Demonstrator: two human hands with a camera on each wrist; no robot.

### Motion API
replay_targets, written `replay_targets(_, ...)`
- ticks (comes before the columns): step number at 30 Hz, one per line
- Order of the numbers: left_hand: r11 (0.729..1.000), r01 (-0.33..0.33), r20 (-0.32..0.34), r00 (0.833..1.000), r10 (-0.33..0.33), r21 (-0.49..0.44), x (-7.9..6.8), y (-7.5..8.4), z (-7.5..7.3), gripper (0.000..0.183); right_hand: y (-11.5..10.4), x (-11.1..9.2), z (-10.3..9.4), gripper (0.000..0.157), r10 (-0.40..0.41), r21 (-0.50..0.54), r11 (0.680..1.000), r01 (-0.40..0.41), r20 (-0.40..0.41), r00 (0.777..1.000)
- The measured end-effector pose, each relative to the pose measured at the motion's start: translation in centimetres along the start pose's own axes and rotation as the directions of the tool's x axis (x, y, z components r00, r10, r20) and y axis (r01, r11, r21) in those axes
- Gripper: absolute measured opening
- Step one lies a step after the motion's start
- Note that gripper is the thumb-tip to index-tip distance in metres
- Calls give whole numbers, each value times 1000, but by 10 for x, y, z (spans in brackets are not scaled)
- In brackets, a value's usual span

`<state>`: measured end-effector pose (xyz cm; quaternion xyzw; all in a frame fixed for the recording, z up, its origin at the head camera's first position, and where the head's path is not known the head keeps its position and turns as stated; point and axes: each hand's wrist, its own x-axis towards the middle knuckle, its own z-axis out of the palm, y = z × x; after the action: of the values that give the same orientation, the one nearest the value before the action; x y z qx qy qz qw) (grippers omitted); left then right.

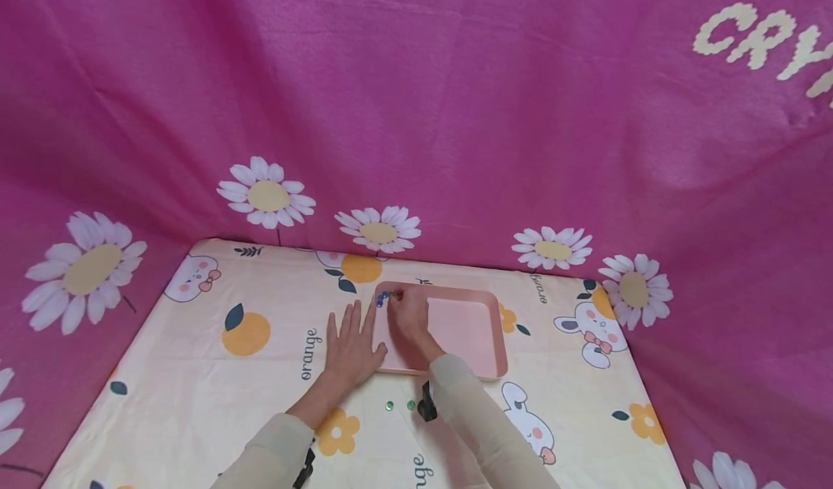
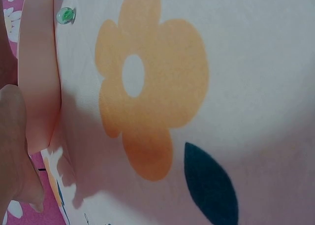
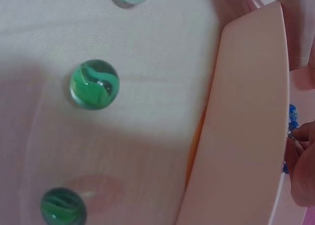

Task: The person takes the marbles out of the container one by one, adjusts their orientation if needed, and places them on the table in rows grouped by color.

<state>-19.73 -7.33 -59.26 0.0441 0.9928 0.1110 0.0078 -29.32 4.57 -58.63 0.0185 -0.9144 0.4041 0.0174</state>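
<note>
A shallow pink tray (image 1: 465, 330) lies on the tablecloth, with several blue marbles (image 1: 380, 301) gathered in its far left corner. Above that corner my right hand (image 1: 411, 315) reaches in, fingertips pinching a small glass marble that is mostly hidden. The right wrist view shows a glint between those fingers, beside the blue marbles (image 3: 293, 112). My left hand (image 1: 351, 346) rests at the tray's left side, fingers straight and the thumb at the rim. On the cloth in front of the tray sit green glass marbles (image 1: 389, 405), three of them visible in the right wrist view.
The table wears a cream cloth (image 1: 215, 395) printed with oranges, flowers and rabbits. A magenta curtain (image 1: 416, 113) with daisies hangs behind and along both sides. The tray's raised wall (image 3: 241, 116) stands between the green marbles and the blue ones.
</note>
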Motion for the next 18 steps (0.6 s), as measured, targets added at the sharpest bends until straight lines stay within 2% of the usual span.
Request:
replay_targets(7,1000,-2,-14,1000,2,-3,-1,0,1,83,-1,-1,1,20,13,-8,1000,-13,7,1000)
replay_targets(15,1000,-5,-23,1000,5,0,1,0,1,83,1,4,3,13,19,-22,1000,-18,7,1000)
replay_targets(18,1000,-4,-15,1000,5,7,1,-1,2,83,3,4,5,11,-3,-84,996,3,-4,1000)
